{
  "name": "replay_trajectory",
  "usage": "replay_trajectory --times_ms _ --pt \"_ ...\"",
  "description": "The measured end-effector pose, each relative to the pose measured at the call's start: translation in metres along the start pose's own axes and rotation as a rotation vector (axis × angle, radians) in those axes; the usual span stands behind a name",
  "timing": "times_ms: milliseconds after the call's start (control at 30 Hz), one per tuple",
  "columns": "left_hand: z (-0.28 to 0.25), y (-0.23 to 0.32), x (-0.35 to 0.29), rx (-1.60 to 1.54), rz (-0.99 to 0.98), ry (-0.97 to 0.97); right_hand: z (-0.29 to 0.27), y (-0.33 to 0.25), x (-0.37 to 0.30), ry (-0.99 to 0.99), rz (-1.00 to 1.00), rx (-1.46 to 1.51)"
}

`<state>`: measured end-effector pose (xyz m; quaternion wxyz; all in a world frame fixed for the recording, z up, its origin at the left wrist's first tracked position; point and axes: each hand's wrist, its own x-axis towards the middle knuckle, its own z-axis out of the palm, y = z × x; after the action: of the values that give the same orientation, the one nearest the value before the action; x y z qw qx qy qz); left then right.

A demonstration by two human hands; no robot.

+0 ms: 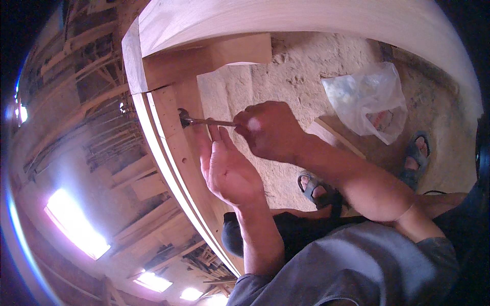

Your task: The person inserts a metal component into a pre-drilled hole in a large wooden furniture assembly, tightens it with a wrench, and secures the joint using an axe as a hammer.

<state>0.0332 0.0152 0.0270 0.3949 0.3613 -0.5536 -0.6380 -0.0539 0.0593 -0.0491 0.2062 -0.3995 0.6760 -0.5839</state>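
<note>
Grey cloth of the worker's shirt (352,260) filled the lower edge, and just beyond it, all the action! A slim metal tool with a dark head (212,122), apparently a wrench, lay level across the gap, its head right up against the pale brown wooden beam (176,145). Whatever fastener it met there was too dark to make out.

Right hand (270,130): fingers clenched firmly around the far end of the handle. Left hand (232,176): fingers reached up beside the shaft near the head, at least one appearing to touch it; whether they gripped or merely steadied, I couldn't tell. The step in hand looked like turning something at the beam, and the next move seemed to call for a seated head and a short, controlled pull.

Outward we went! A broad, curved pale board (306,20) arched across the top, a brown wooden crosspiece (214,56) tucked beneath. On the dusty tan floor (286,81) sat a translucent white plastic bag (352,94), near a dark strapped sandal (419,153). Far left, a bright window (76,224) blazed among the timbers.
</note>
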Motion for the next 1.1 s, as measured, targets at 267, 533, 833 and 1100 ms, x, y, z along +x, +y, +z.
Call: replay_trajectory --times_ms 267,533,833,1100 --pt "0.010 0.007 -0.004 0.031 -0.054 0.100 0.002 -0.019 0.009 0.094 -0.275 -0.091" --pt "-0.013 0.006 0.001 0.282 0.053 0.034 -0.006 -0.071 0.009 0.160 -0.218 -0.124" --pt "0.009 0.021 0.004 -0.111 -0.099 0.077 -0.004 -0.067 0.006 0.085 -0.146 -0.137" --pt "-0.002 0.019 0.002 0.261 0.054 -0.051 -0.020 -0.088 0.027 -0.001 -0.107 -0.250"
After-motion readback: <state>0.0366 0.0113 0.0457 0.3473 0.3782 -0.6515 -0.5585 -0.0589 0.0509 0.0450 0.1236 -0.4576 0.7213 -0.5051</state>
